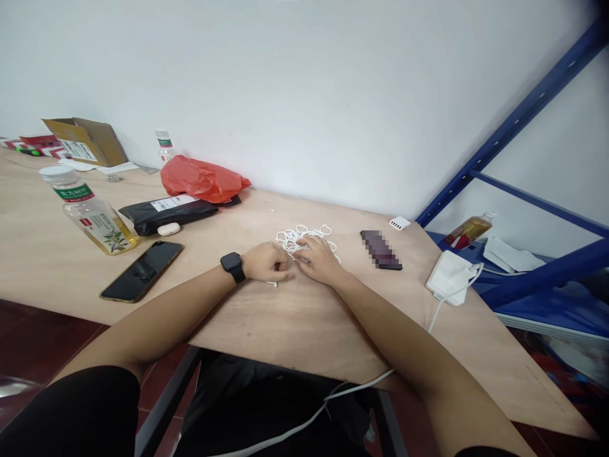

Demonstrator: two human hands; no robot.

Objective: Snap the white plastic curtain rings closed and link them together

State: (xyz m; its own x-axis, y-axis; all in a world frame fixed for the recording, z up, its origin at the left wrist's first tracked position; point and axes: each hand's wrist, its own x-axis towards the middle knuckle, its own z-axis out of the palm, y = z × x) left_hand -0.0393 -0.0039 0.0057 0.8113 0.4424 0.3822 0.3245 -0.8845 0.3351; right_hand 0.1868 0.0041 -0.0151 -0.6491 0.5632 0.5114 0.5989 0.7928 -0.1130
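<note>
A pile of small white rings (304, 238) lies on the plywood table (295, 317) near its middle. My left hand (267, 262), with a black smartwatch on the wrist, is curled shut beside the pile, pinching something small and white that I cannot make out. My right hand (320, 259) rests on the near edge of the pile, fingers bent down among the rings. The two hands almost touch.
A black phone (141, 271) and a tea bottle (90, 212) lie to the left, with a black parcel (166, 212), white earbud case (168, 229) and red bag (202, 179) behind. A dark phone (380, 250), white charger (450, 277) with cable and blue shelving (523, 114) stand right.
</note>
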